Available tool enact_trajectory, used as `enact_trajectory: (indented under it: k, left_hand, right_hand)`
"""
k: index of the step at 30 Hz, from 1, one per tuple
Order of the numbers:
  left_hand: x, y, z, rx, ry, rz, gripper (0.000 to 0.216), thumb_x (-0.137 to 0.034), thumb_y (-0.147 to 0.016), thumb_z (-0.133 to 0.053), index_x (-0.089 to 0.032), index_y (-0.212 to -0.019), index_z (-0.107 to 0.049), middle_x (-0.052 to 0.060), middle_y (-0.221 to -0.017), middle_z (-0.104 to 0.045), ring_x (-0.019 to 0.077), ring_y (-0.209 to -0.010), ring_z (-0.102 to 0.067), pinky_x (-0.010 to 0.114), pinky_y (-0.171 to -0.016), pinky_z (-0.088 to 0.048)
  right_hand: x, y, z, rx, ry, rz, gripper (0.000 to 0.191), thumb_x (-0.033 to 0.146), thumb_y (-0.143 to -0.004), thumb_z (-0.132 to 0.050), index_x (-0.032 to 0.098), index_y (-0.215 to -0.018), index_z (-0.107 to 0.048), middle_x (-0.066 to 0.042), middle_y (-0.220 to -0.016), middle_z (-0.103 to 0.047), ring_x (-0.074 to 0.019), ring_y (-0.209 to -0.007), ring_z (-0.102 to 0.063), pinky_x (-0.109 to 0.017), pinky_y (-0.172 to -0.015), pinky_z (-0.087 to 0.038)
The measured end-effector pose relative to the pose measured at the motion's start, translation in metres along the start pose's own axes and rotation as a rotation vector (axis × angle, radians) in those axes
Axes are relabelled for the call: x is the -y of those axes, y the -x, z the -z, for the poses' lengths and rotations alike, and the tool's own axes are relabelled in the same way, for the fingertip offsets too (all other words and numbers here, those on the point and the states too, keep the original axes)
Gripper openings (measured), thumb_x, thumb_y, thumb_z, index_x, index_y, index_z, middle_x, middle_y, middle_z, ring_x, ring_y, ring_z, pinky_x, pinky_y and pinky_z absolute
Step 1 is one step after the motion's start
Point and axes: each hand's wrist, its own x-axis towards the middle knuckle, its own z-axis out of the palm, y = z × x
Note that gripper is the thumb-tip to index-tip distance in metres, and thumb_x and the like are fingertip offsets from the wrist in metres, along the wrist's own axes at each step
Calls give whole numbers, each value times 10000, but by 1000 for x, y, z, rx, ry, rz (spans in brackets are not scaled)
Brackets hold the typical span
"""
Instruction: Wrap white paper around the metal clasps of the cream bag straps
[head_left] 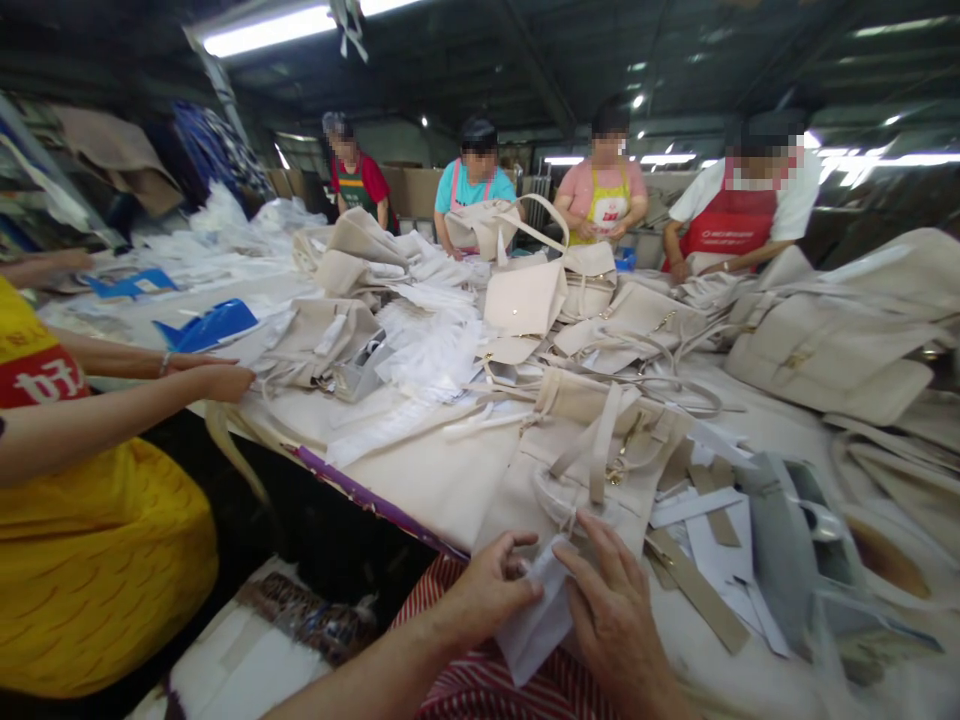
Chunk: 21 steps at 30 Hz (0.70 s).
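A thin white sheet (534, 625) hangs over the table's near edge, paper or soft wrap, I cannot tell which. My left hand (491, 590) pinches its left side between bent fingers and thumb. On its right side is my right hand (619, 610), the sheet's upper edge at its fingers, the other fingers stretched toward the bag. Right beyond my fingertips lies a beige handbag (551, 450). Its near handle (555, 495) has a pale wrapping around it, and a second handle (600, 455) arches over the gold hardware.
Right of me are tan and white strips (705, 580) and a grey box (799, 520) holding a roll. More beige bags (832, 350) and white wrapping (431, 345) cover the table. A co-worker's arm (150, 385) reaches in from the left; several co-workers stand across the table.
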Motion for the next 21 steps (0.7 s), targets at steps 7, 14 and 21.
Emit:
enact_trajectory:
  k: [7,14,21]
  left_hand:
    - [3,2,1,12,-3,9,559,-163,-628,-627,-160,-1166,-475,-39,-765,-516,102,-687,-517,231,-641,-393]
    - [9,1,6,21,-25,-13,558,-137,-627,-620,-151,-1170,-491,-26,-778,-525,102,-677,-529,229,-628,-396]
    - [7,2,9,46,25,-14,577,-150,-607,-651,-148,-1163,-495,-17,-798,-551,116,-709,-547,237,-654,-405]
  right_hand:
    - [-5,9,3,55,6,17,325,110,-826,-417,244,-1068,-588,-76,-1425,-326,-266,-1307,-304,-463,-982,-359]
    - [-17,18,12,97,66,115,517,22,-740,-388,223,-1200,-514,-98,-1456,-279,-284,-1327,-260,-455,-955,-361]
    - [-16,14,9,95,143,166,482,65,-772,-398,174,-1233,-486,-110,-1386,-408,-267,-1279,-344,-418,-945,-356]
